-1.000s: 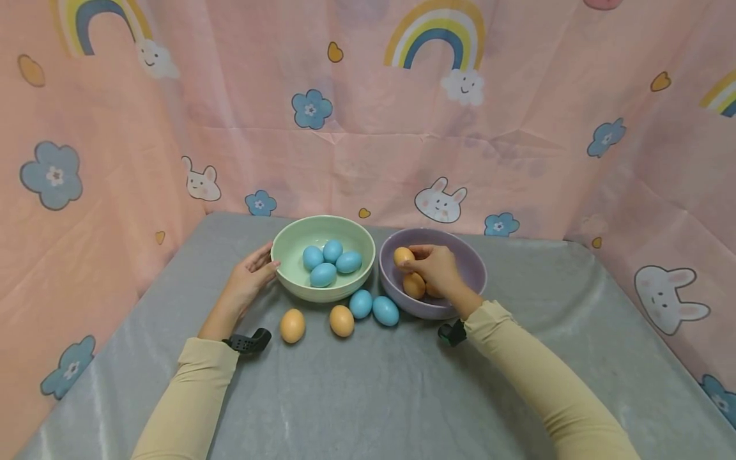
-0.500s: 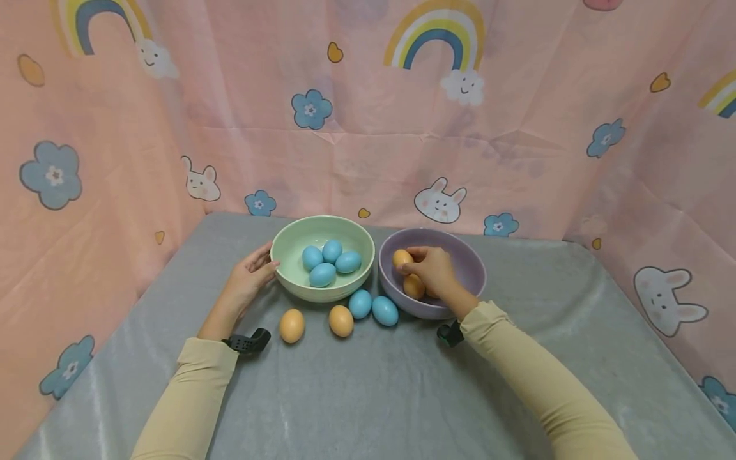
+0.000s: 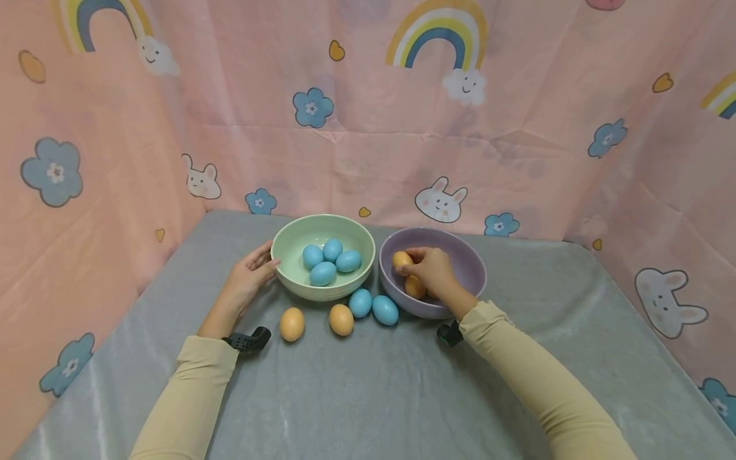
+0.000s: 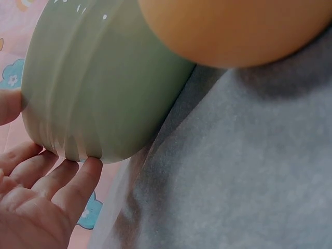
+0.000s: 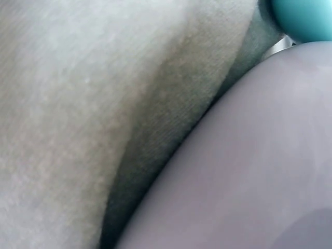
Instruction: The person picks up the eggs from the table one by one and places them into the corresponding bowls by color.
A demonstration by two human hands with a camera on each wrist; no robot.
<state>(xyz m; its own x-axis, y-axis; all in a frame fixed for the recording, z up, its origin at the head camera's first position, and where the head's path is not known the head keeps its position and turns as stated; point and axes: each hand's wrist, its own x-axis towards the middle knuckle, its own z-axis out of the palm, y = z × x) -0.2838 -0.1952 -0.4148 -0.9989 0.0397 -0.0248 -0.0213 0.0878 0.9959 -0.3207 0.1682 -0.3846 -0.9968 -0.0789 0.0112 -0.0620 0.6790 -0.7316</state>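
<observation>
My left hand [image 3: 248, 276] rests its fingertips against the outer left side of a light green bowl [image 3: 322, 295], its thumb at the rim. Close up in the left wrist view, those fingers [image 4: 78, 192] lie nearly straight along the ribbed wall. Several blue eggs [image 3: 323, 273] sit in this bowl. Over the inside of a purple bowl [image 3: 471, 259], my right hand [image 3: 436, 271] pinches an orange egg [image 3: 402, 260] between thumb and fingers. Below it another orange egg [image 3: 414, 287] lies in the bowl, partly covered by the hand.
Two orange eggs, the left egg [image 3: 292, 324] and the right egg [image 3: 342, 320], lie on the grey cloth [image 3: 322, 396] before the bowls. Beside them are two blue eggs, one egg [image 3: 360, 303] near the green bowl and one egg [image 3: 385, 310] near the purple bowl. A pink patterned curtain [image 3: 368, 166] hangs behind.
My right hand has dipped slightly with the orange egg inside the purple bowl. My left hand keeps its place at the green bowl.
</observation>
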